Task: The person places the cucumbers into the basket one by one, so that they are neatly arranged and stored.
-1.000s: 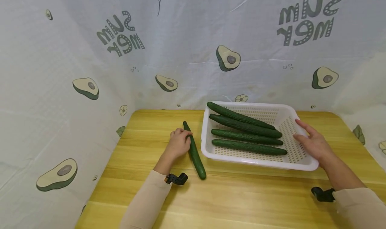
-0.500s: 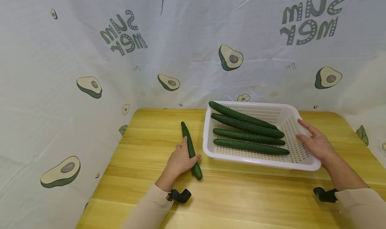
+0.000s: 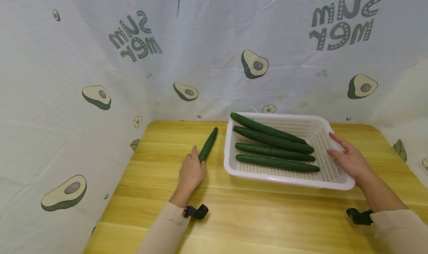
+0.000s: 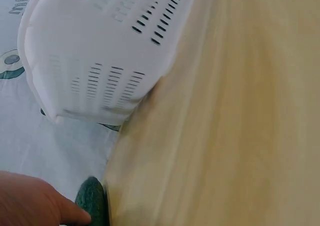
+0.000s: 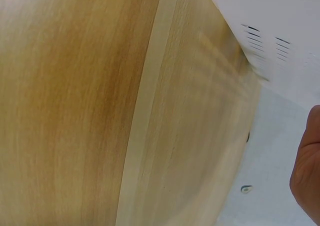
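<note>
My left hand [image 3: 192,170] grips a green cucumber [image 3: 208,144] around its nearer part, left of the basket. The far end of that cucumber points away and slightly right; my hand covers the rest. In the left wrist view, my thumb lies against the cucumber [image 4: 92,198]. At the right, my right hand [image 3: 352,164] holds the short side of a white plastic basket [image 3: 287,180], thumb over the rim. Several cucumbers [image 3: 277,163] lie lengthwise inside the basket, the back ones leaning up toward its left rim. Only part of my right hand [image 5: 307,171] shows in the right wrist view.
A wooden table [image 3: 260,220] carries everything. Behind it and at both sides hangs a pale cloth [image 3: 207,42] printed with avocados and lettering. Black wrist cameras [image 3: 196,211] sit at both sleeves.
My left hand has slid toward the cucumber's nearer end and taken hold of it. The cucumber has turned, its far end swinging right. The right hand and basket stay in place.
</note>
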Tool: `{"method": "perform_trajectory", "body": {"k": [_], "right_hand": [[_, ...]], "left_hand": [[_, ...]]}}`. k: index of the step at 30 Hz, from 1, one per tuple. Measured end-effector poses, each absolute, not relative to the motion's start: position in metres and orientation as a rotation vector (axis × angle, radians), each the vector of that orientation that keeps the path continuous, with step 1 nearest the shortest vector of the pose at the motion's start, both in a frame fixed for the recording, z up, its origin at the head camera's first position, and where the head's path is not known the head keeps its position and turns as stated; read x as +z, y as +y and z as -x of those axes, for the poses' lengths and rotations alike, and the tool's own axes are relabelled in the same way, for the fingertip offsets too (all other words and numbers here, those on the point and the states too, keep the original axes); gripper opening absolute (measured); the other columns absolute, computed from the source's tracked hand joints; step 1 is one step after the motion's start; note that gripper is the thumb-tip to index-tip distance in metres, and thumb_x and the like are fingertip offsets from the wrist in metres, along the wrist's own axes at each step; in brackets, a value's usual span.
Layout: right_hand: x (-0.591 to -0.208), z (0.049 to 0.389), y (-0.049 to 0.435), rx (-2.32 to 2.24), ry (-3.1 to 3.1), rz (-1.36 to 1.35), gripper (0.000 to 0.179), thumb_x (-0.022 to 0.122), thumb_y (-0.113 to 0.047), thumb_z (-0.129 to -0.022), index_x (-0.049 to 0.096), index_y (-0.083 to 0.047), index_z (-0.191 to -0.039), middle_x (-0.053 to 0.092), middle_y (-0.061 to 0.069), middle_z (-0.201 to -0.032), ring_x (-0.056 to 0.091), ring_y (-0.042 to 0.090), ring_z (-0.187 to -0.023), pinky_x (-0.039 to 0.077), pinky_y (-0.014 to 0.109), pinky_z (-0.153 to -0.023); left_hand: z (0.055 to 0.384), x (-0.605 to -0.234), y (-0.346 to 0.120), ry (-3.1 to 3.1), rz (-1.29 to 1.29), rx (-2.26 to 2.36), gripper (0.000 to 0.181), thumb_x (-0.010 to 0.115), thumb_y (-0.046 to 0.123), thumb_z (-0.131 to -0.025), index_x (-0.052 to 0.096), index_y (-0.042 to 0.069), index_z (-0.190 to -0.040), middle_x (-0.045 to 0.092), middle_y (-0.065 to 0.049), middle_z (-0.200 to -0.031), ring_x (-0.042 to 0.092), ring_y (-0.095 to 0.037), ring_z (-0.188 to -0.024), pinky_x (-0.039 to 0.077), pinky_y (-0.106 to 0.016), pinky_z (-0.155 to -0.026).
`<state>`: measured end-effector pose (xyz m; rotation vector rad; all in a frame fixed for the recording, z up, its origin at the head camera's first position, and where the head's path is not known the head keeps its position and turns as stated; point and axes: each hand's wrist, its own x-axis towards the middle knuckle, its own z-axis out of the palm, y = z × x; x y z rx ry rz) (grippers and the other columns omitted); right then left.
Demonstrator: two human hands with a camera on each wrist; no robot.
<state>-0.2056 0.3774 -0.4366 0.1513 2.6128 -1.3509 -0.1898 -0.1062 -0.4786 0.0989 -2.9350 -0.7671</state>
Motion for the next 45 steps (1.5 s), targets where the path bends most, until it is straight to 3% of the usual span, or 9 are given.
{"method": "perform_trajectory", "body": {"k": [3,7,13,19,25,28,32,40,45], "right_hand": [[-0.435,0.205,0.378,-1.327,2.628,-0.161,0.069,0.038,-0.039,-0.11,-0.005,-0.032,-0.164,0.03,0.047,-0.147,0.068,0.02,-0.088,0.06,0.036,-0.067],[-0.434,0.205,0.378,-1.316,2.635,-0.167,0.069,0.037,-0.039,-0.11,-0.005,-0.032,-0.164,0.029,0.047,-0.148,0.069,0.021,-0.088,0.061,0.036,-0.067],[-0.435,0.205,0.378,-1.334,2.615,-0.161,0.069,0.038,-0.04,-0.11,-0.005,-0.033,-0.164,0.029,0.047,-0.148,0.069,0.02,-0.089,0.061,0.036,-0.067],[-0.436,0.206,0.377,-1.346,2.619,-0.148,0.07,0.039,-0.038,-0.11,-0.004,-0.032,-0.164,0.03,0.047,-0.148,0.068,0.018,-0.088,0.06,0.034,-0.066],[-0.437,0.207,0.378,-1.338,2.624,-0.141,0.07,0.039,-0.039,-0.11,-0.004,-0.032,-0.164,0.027,0.047,-0.15,0.068,0.021,-0.092,0.06,0.033,-0.067],[-0.437,0.206,0.378,-1.34,2.622,-0.137,0.07,0.039,-0.039,-0.11,-0.004,-0.032,-0.164,0.026,0.047,-0.151,0.067,0.022,-0.093,0.06,0.034,-0.068],[-0.437,0.206,0.377,-1.34,2.63,-0.135,0.069,0.039,-0.039,-0.11,-0.004,-0.032,-0.165,0.029,0.047,-0.149,0.068,0.022,-0.092,0.06,0.035,-0.067],[-0.437,0.205,0.377,-1.32,2.649,-0.143,0.07,0.038,-0.038,-0.11,-0.004,-0.028,-0.165,0.027,0.047,-0.151,0.068,0.028,-0.096,0.059,0.034,-0.067],[-0.437,0.205,0.377,-1.322,2.647,-0.138,0.07,0.038,-0.039,-0.11,-0.004,-0.029,-0.165,0.025,0.047,-0.151,0.067,0.027,-0.096,0.059,0.034,-0.067]], "left_hand": [[0.187,-0.48,-0.11,-2.962,-0.09,-0.775,0.073,0.069,0.024,-0.098,0.032,0.003,-0.158,0.056,-0.03,-0.138,0.059,-0.048,-0.12,0.055,-0.058,-0.091],[0.183,-0.479,-0.113,-3.016,-0.016,-0.786,0.077,0.073,0.02,-0.094,0.033,0.003,-0.158,0.055,-0.032,-0.137,0.062,-0.049,-0.114,0.056,-0.058,-0.09],[0.177,-0.468,-0.114,-3.002,0.063,-0.846,0.067,0.062,0.013,-0.099,0.032,0.0,-0.157,0.059,-0.034,-0.129,0.069,-0.044,-0.092,0.059,-0.053,-0.076],[0.178,-0.452,-0.121,-2.84,0.017,-0.972,0.06,0.055,0.019,-0.106,0.031,-0.003,-0.157,0.064,-0.032,-0.123,0.071,-0.042,-0.089,0.059,-0.051,-0.071],[0.183,-0.44,-0.135,-2.721,-0.1,-1.093,0.064,0.072,0.024,-0.097,0.046,0.001,-0.151,0.072,-0.024,-0.117,0.073,-0.031,-0.077,0.058,-0.038,-0.06],[0.185,-0.437,-0.139,-2.704,-0.11,-1.073,0.053,0.077,0.017,-0.093,0.059,0.0,-0.14,0.072,-0.023,-0.119,0.074,-0.031,-0.088,0.06,-0.038,-0.066],[0.185,-0.433,-0.142,-2.666,-0.109,-1.087,0.043,0.076,0.015,-0.093,0.067,0.002,-0.133,0.073,-0.021,-0.12,0.074,-0.033,-0.093,0.062,-0.042,-0.073],[0.183,-0.427,-0.141,-2.496,-0.06,-1.188,0.039,0.075,0.015,-0.094,0.068,0.004,-0.131,0.074,-0.021,-0.118,0.075,-0.028,-0.083,0.061,-0.035,-0.065],[0.181,-0.424,-0.139,-2.352,-0.023,-1.233,0.039,0.075,0.016,-0.094,0.069,0.005,-0.131,0.072,-0.02,-0.121,0.075,-0.029,-0.082,0.062,-0.038,-0.065]]}}
